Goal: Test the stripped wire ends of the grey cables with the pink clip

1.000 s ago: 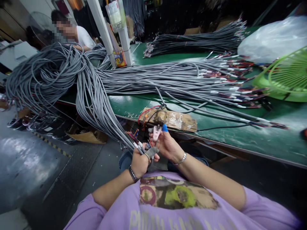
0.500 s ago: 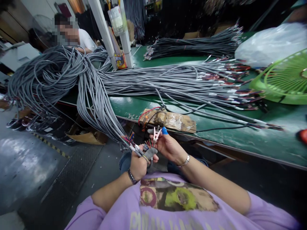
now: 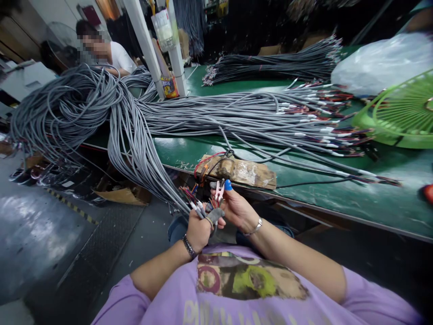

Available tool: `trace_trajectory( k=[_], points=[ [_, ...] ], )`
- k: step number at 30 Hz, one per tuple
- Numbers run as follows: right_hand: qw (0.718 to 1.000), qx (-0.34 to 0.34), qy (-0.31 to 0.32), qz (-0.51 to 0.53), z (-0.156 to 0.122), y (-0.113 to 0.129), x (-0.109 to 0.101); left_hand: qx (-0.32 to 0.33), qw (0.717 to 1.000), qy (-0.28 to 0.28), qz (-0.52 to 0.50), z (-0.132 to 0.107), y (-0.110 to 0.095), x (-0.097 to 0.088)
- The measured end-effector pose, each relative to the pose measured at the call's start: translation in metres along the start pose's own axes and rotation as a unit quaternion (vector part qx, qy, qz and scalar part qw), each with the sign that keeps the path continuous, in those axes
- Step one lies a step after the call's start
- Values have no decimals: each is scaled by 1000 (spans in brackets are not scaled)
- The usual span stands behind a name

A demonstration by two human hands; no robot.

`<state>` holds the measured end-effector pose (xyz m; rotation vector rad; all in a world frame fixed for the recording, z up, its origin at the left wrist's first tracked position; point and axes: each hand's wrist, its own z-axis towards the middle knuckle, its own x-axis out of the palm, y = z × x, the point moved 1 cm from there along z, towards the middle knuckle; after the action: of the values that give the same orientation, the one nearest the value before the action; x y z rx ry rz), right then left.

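Note:
My left hand [image 3: 199,230] is closed around the ends of several grey cables [image 3: 196,212], with a grey cover on its thumb. Thin coloured wires [image 3: 214,203] fan out of the cable ends above the fist. Close on its right, my right hand [image 3: 237,210] pinches a small pink clip [image 3: 219,192] shaped like a clothes peg, its lower end near the wires. A blue cover sits on one right fingertip. The held cables run up left to a large grey cable bundle [image 3: 131,135] draped over the table edge. Whether the clip touches a wire is hard to tell.
On the green table [image 3: 338,198] lies a taped wooden block [image 3: 250,172], just beyond my hands. Grey cables [image 3: 219,113] stretch across behind it. A green fan [image 3: 399,113] and a plastic bag [image 3: 382,63] stand right. Another person [image 3: 122,56] sits far left, past a white post [image 3: 145,40].
The clip and my right hand have moved slightly left and down. Wire ends above my left fist have spread and shifted; the left hand still grips the cables.

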<state>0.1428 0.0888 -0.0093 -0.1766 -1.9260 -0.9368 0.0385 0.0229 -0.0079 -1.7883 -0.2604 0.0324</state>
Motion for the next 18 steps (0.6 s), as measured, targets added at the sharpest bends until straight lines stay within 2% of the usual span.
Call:
trace_trajectory(
  k=[5, 10, 18],
  points=[
    [1000, -11, -8, 8, 0, 0, 3, 13, 1000, 4, 1, 0, 1, -2],
    [995, -68, -63, 43, 0, 2, 5, 19, 1000, 15, -13, -4, 0, -5],
    [996, -59, -59, 25, -2, 4, -4, 13, 999, 19, -26, -14, -4, -8]
  ],
)
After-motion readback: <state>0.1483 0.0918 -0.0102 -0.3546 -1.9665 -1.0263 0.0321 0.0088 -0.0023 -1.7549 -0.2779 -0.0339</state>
